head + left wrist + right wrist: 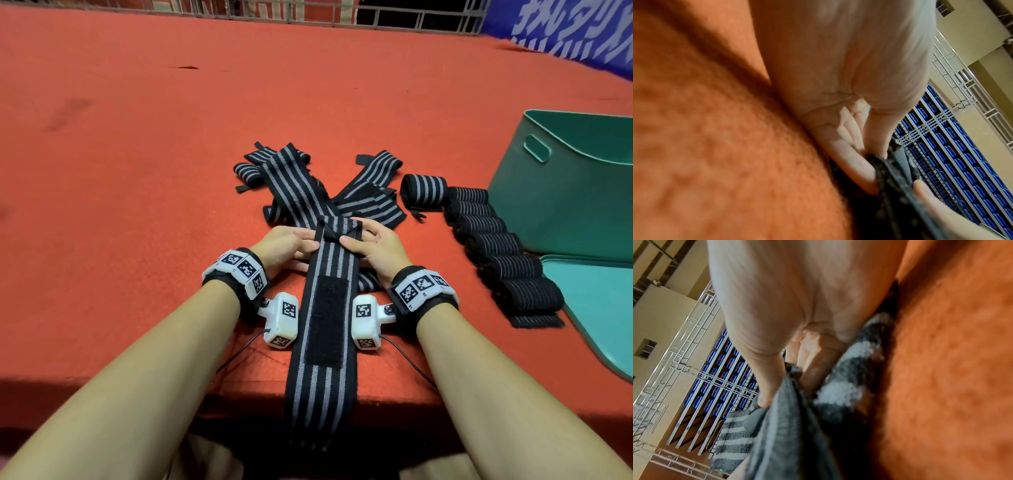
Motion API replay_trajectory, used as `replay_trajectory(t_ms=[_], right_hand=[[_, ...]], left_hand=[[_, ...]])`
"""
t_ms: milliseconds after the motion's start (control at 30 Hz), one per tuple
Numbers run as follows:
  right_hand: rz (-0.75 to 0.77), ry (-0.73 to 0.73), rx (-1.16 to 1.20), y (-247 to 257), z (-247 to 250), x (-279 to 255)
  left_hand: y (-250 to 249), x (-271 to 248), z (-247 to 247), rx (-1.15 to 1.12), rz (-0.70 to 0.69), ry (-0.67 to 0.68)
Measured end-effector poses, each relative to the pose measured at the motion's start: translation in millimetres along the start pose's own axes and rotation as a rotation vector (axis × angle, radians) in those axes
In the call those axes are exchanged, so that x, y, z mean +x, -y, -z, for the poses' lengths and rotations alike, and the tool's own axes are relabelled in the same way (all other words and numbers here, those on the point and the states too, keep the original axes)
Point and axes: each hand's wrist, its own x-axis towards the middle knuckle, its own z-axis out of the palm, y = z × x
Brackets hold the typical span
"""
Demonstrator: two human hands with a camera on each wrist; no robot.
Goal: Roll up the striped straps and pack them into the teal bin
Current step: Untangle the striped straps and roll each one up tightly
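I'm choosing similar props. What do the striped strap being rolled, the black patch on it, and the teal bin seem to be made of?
The black-and-grey striped strap looks like woven elastic fabric: ribbed weave, matte, and it folds softly under both hands. The black rectangular patch looks like a fuzzy hook-and-loop fastener, though its type is unclear. The teal bin looks like moulded plastic: smooth, slightly glossy walls with a cut-out handle slot.

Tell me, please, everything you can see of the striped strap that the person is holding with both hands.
The striped strap is a long woven band, black with grey lengthwise stripes, carrying a black rectangular patch, perhaps hook-and-loop. It lies flat on the red felt table, running toward the person, its near end hanging over the table's edge. Its far end is folded over, where the left hand and right hand pinch it from either side. That end rests across the loose straps.
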Motion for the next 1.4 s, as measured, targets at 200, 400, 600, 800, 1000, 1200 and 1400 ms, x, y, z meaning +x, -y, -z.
replay_trajectory(t_ms=[200, 400, 600, 800, 1000, 1200, 1400], right_hand=[[0.053, 0.012, -0.019, 3, 2, -4], [0.060, -0.022, -0.037, -1, 0, -2], [0.062, -0.014, -0.040, 1, -2, -5], [-0.021, 0.048, 0.019, 9, -5, -7], [-0.024, 0.117, -0.130, 15, -9, -10], [0.007, 0.085, -0.170, 11, -9, -11], [0.018, 0.088, -0.153, 11, -10, -11]], left_hand=[[-3, 2, -3, -0.087, 0.019, 0.012], [-4, 2, 1, -0.124, 0.042, 0.026], [-6, -1, -5, 0.021, 0.000, 0.044], [3, -2, 1, -0.211, -0.088, -0.015], [6, -6, 6, -0.396, -0.129, -0.072], [9, -4, 6, -0.353, -0.120, -0.072], [9, -2, 4, -0.330, -0.148, -0.068]])
